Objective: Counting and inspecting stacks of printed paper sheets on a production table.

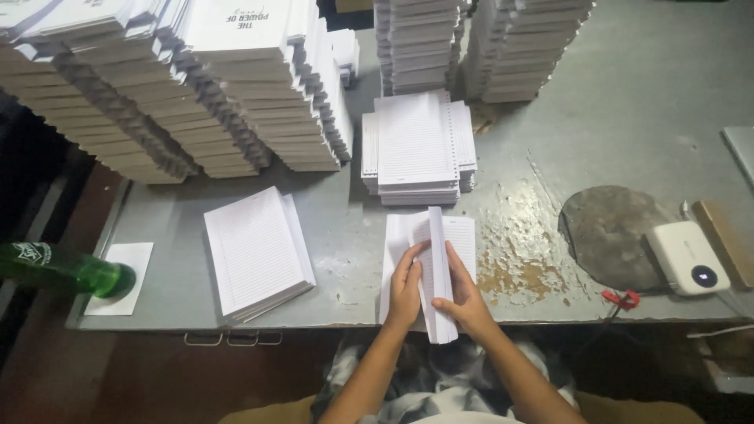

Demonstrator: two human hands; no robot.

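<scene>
Green bottle (pixel 67 271) at nine o'clock, lined-paper stack (pixel 258 253) beside it on the worktop (pixel 628 102). Left hand (pixel 405 289) and right hand (pixel 465 297) at six o'clock, fingers clamped round an upright sheaf of pages (pixel 437 271). White power bank (pixel 688 257) at three o'clock.

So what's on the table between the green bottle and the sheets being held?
In the head view, a loose stack of lined pages lies between the green bottle and the held sheets, with bare grey tabletop either side.
</scene>
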